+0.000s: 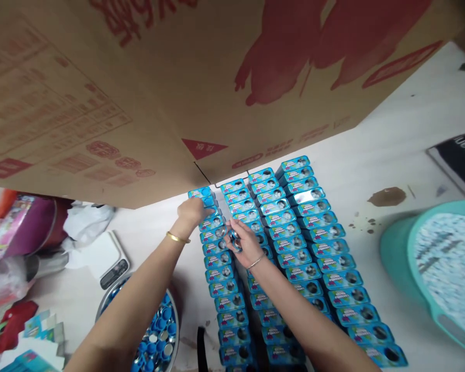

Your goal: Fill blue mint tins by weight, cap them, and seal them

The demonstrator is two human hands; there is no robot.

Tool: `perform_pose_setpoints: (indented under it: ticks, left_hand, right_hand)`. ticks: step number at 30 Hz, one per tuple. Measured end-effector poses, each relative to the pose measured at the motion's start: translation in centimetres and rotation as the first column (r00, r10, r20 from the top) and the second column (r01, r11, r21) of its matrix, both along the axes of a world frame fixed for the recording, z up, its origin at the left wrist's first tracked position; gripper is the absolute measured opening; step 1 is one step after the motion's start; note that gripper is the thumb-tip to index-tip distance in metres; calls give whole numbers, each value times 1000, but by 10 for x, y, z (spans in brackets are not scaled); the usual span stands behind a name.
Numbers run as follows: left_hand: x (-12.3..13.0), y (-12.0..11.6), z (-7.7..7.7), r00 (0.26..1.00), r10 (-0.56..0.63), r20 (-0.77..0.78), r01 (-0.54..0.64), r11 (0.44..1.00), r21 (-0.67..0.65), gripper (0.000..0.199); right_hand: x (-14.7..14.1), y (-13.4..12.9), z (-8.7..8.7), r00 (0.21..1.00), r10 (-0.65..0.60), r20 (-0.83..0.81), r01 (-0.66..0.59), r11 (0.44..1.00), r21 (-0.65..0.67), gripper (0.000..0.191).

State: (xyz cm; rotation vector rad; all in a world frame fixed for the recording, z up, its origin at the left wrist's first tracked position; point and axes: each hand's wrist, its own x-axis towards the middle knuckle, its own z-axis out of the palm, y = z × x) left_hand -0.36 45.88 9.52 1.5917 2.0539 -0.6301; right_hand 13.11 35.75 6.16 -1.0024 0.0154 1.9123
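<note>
Rows of blue printed tins (281,231) stand packed in columns, most with a round hole in the top. My left hand (192,210) is closed over the far end of the leftmost column, its fingers curled down at a tin; whatever they grip is hidden. Blue caps fill the holes of the tins (200,192) just beyond it. My right hand (245,242), palm up with fingers curled, holds several small blue-and-silver caps (235,242) above the second column. Near my left forearm sits a round metal bowl (174,315) full of similar blue caps (160,328).
A large cardboard box (170,93) looms across the far side, close to the tins. On the right stands a teal tub (411,258) of pale bits. A white scale (110,258) and plastic bags (89,225) lie left. Brown stains (387,196) mark the white surface.
</note>
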Motion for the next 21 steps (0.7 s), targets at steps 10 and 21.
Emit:
perform_pose_setpoints:
  ticks: [10, 21]
  left_hand:
    - [7, -106, 3, 544, 165, 823, -350, 936, 43, 24]
    - [16, -35, -10, 988, -4, 154, -7, 998, 67, 19]
  right_hand:
    - [-5, -13, 3, 998, -39, 45, 40, 999, -33, 39]
    - [25, -22, 6, 996, 71, -61, -72, 997, -19, 41]
